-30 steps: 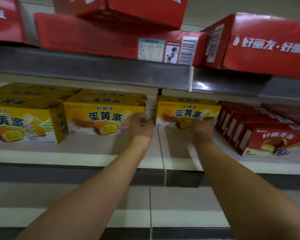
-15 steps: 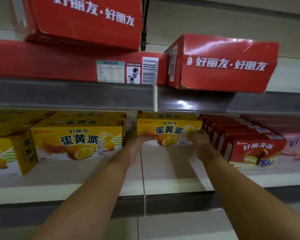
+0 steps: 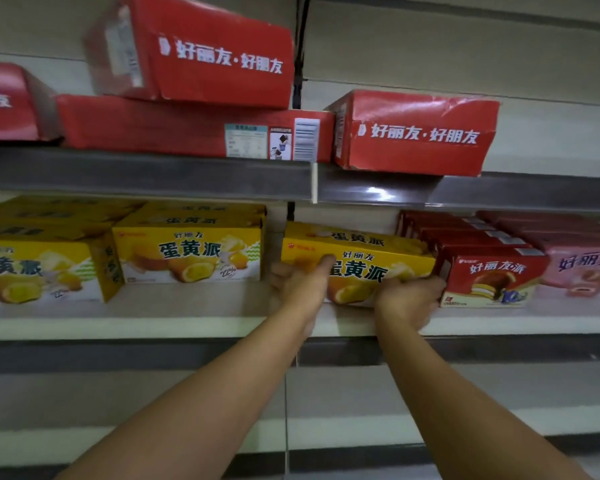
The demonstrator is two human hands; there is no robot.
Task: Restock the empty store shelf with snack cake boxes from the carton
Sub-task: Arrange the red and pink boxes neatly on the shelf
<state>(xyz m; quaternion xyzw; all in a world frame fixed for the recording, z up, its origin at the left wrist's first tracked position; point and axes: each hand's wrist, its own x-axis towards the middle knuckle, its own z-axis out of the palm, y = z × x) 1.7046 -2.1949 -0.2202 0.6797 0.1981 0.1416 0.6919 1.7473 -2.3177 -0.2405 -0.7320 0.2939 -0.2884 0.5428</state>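
Note:
A yellow snack cake box (image 3: 361,258) sits tilted on the white shelf (image 3: 187,325), pulled toward the front edge. My left hand (image 3: 300,285) grips its left end, thumb over the front face. My right hand (image 3: 407,301) holds its lower right corner. More yellow snack cake boxes (image 3: 191,251) stand to the left, stacked two high, and another yellow box (image 3: 42,271) sits further left at an angle. The carton is not in sight.
Red snack boxes (image 3: 489,275) stand in a row right of the held box, with a pink box (image 3: 582,271) beyond. Large red cartons (image 3: 416,133) lie on the upper shelf, whose grey rail (image 3: 146,174) overhangs. A lower shelf edge (image 3: 326,427) runs below my arms.
The yellow box has come forward toward the shelf's front edge and tilted. Both hands have closed around its ends. The camera has tipped upward.

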